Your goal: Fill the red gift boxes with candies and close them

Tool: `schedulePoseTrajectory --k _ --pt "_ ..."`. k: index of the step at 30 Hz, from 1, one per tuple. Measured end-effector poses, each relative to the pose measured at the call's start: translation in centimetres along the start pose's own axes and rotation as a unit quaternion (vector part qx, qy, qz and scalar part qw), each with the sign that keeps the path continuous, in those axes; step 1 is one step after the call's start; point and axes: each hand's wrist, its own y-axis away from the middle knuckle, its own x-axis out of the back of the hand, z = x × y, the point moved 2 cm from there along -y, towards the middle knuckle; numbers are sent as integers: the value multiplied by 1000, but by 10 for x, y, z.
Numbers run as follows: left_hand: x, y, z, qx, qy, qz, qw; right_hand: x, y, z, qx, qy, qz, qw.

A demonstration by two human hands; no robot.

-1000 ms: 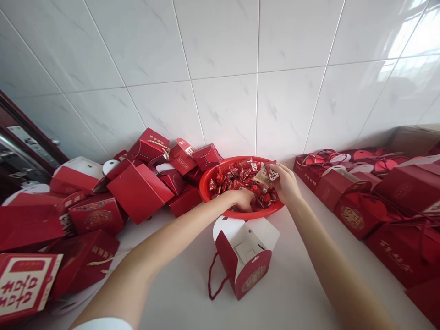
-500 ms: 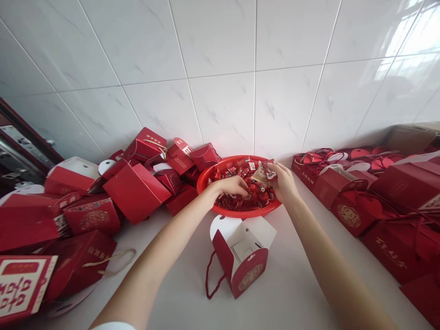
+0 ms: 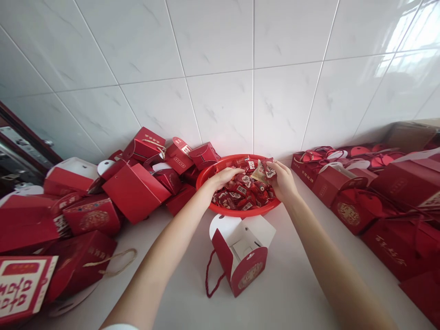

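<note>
A red plastic basket filled with red-wrapped candies stands against the wall. My left hand is over the basket's left side, fingers closed on a red wrapped candy with a white label; the fingertips are partly hidden. At the right rim, my right hand pinches several wrapped sweets, among them a beige packet and a red-and-white candy. Between my forearms, in front of the basket, a red gift box stands with its flaps up, its white inside showing and its cord handle hanging left.
Many red gift boxes are heaped on the left. More red boxes line the right side, with a brown carton behind them. A white tiled wall rises behind the basket. The white tabletop lies beneath everything.
My left hand has drawn up and left from deeper among the candies, and more of them show below it. My right hand stays at the rim with its sweets.
</note>
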Motion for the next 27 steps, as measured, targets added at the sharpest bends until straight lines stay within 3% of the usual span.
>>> schedulePoseTrajectory --k 3,5,7,11,13,19,27 --pt "1 1 1 -43 7 71 997 0 0 0 -3 3 0 1000" --pt "-1 3 4 -65 4 78 995 0 0 0 -1 6 -3 1000" --pt "-4 5 6 -74 -3 46 996 0 -1 1 4 5 -7 1000" --pt "-17 10 2 -84 -103 -152 979 1 -2 2 10 2 -9 1000" --pt "-22 13 -2 -71 -180 -212 958 2 -3 3 13 12 -16 1000" --pt "-34 23 -2 -47 -304 -253 917 0 -1 2 17 28 -13 999" --pt "-42 26 4 -76 -321 -218 919 1 0 2 13 20 -22 999"
